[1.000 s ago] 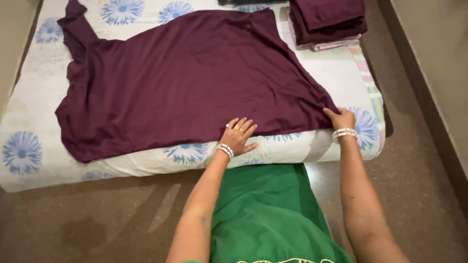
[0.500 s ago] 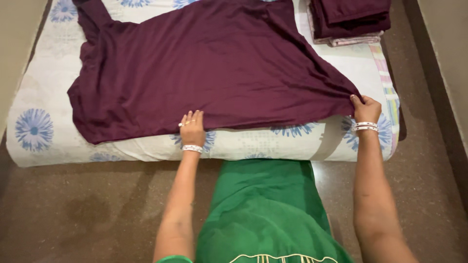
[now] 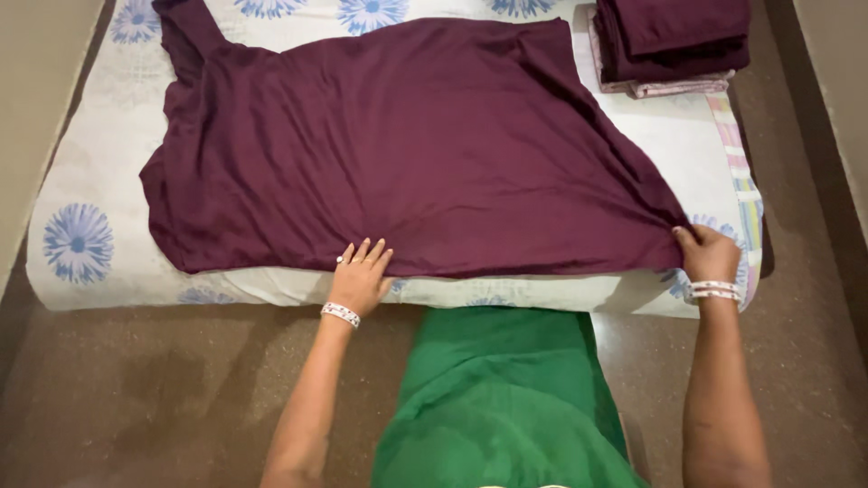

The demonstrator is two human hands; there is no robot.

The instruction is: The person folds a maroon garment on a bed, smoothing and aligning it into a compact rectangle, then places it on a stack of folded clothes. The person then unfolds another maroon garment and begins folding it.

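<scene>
Along the mattress (image 3: 117, 289) edge, the left hand (image 3: 359, 276) lies flat, fingers spread, pinning the maroon garment's (image 3: 407, 145) hem while the right hand (image 3: 708, 258) pinches its corner taut.

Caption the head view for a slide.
Both hands, left hand and right hand, spread a maroon garment flat on a floral mattress.

left hand (image 3: 359, 280) flat, right hand (image 3: 707, 255) pinching

mattress (image 3: 90, 271): white, blue flower print, under the hands | folded stack (image 3: 674, 41): maroon cloths (pink one beneath), far beyond the right hand | floor (image 3: 136, 398): brown, below the wrists
</scene>
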